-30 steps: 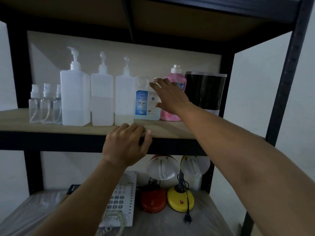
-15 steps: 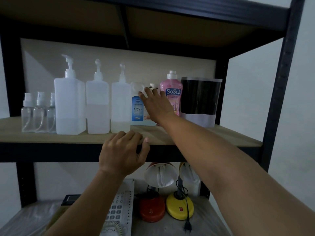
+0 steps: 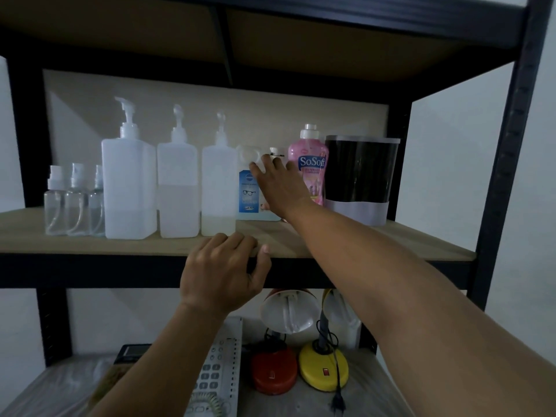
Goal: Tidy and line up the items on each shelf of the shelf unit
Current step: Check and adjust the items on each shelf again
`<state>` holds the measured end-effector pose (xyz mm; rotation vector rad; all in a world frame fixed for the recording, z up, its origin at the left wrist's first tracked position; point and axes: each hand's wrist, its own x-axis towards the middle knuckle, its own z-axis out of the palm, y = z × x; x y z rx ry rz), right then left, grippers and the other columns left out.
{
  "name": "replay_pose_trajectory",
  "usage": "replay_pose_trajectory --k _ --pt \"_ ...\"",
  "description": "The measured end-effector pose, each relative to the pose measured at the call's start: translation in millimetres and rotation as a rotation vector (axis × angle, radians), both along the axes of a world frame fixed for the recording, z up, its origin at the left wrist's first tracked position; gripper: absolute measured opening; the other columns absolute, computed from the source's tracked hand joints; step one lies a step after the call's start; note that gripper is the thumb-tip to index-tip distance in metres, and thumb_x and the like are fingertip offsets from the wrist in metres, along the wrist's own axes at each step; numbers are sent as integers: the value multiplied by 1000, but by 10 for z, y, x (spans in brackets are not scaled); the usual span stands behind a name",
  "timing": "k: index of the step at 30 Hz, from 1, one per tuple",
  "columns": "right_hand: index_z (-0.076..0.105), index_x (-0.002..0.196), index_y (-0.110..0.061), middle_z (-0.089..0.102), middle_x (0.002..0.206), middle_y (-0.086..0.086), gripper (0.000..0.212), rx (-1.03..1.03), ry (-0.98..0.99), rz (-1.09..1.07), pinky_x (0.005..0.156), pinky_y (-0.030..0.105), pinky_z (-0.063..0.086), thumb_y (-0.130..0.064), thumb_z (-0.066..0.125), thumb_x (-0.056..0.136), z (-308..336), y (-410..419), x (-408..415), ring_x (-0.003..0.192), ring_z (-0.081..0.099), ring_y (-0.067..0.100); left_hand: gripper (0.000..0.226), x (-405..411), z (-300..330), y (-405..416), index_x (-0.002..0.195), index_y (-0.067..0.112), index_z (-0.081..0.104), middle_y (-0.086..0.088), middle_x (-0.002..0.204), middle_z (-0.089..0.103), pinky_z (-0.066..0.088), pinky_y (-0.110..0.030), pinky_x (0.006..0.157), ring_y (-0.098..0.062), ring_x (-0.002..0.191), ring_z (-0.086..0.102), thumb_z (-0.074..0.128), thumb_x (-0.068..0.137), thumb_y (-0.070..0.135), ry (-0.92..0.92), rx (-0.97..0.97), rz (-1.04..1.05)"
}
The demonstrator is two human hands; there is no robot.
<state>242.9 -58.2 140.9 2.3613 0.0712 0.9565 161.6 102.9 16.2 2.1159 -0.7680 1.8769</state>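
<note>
Blue-labelled and flat, the lens cleaner bottle (image 3: 248, 191) stands upright on the wooden shelf (image 3: 120, 243), fourth in the row, between the third pump bottle (image 3: 218, 188) at its 9 o'clock and the pink SoSoft bottle (image 3: 310, 170) at its 3 o'clock. In the head view, the only one, the right hand (image 3: 278, 185) lies over the bottle's right half, fingers spread and fairly straight against its face and cap; whether the thumb hooks behind is hidden, so it reads as pressing rather than gripping. The bottle's long axis runs 12 to 6, and it sits at about 11 o'clock from the right palm, touching it. The left hand (image 3: 222, 272) is farther off, at the bottle's 6 o'clock, its fingers curled over the shelf's front edge, steadying. My judgement: the bottle seems to sit slightly back of the pump bottles' front line, so the right hand is the one to nudge it

Readable writing: "SoSoft" in white on blue on the pink bottle. The blue label shows a spectacles drawing; its small text is too blurred to read. The black canister (image 3: 359, 179) at far 3 o'clock shows no legible writing
</note>
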Motion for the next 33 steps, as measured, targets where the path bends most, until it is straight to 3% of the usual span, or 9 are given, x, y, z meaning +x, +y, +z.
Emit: replay_pose_trajectory --k 6,11,15,24,29,33 --pt "15 159 -13 26 156 19 103 11 21 21 106 50 41 -40 80 83 -20 -51 -57 139 36 38 40 2 -2 4 73 18 70 2 67 65 39 -28 53 -19 58 59 47 100 38 7 -1 -5" --pt "16 159 -16 23 161 18 105 119 -29 76 116 54 34 -29 83 79 24 -309 -261 146 28 37 42 -12 1 2 75 17 70 2 69 66 42 -29 54 -19 59 59 46 100 39 24 2 -10" --pt "8 161 -16 20 162 21 119 137 -78 -17 117 53 32 -43 86 74 23 -611 -430 147 25 40 41 -11 -3 -10 74 17 70 2 68 66 43 -30 54 -20 58 58 46 100 38 22 -11 -4" --pt "-16 160 -17 -15 166 22 138 139 -8 -123 119 61 26 -48 87 73 -93 -748 -373 153 1 47 43 -16 1 -13 76 16 71 1 68 67 44 -29 54 -20 59 60 44 100 38 26 -11 -11" --pt "-15 159 -8 -15 165 26 135 22 -27 -189 116 61 31 -55 82 76 -117 -781 -311 152 4 49 43 -19 -1 -13 77 16 71 1 69 67 43 -29 54 -20 58 60 43 101 38 21 -5 -10" --pt "-14 159 -6 -15 165 27 126 -4 -23 -183 116 62 32 -50 77 84 -118 -791 -284 152 5 50 43 -17 1 -10 77 16 72 1 69 67 43 -28 53 -20 58 60 44 101 38 19 -5 -15"
